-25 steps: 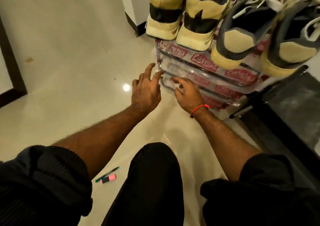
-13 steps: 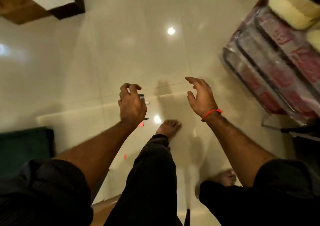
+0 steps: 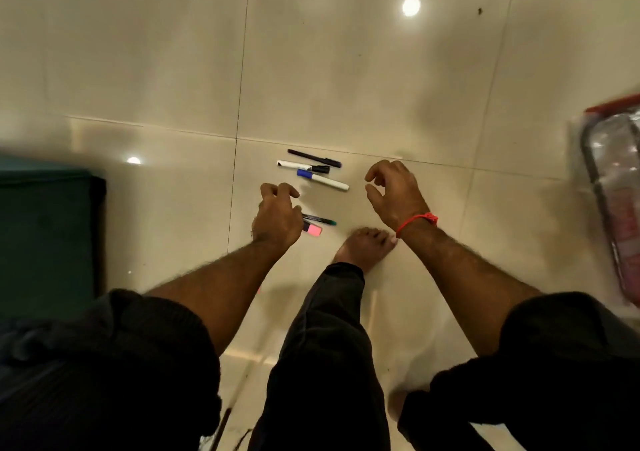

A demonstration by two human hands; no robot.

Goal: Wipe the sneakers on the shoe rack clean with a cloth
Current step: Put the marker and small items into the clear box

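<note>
Turning from the plastic-wrapped shoe rack [image 3: 613,187], now at right edge, you face glossy cream floor tiles [image 3: 346,70]. Both your left hand [image 3: 277,217] and right hand [image 3: 394,191] hover loosely curled, empty, above newly visible scattered marker pens [image 3: 313,170].

Shoe rack [image 3: 613,201]: cut off by right frame edge, motion-blurred; only a plastic-wrapped corner with red trim shows, its print unreadable. Sneakers and cloth: out of frame. Left hand [image 3: 277,220]: covers the near ends of the green-tipped pen [image 3: 320,220] and pink highlighter [image 3: 313,230]; contact with either cannot be told. Dark green object [image 3: 45,229]: cut by left edge, blurred, kind unclear. Bare foot [image 3: 363,250]: heel hidden under trouser leg. Pen labels too small to read.
</note>
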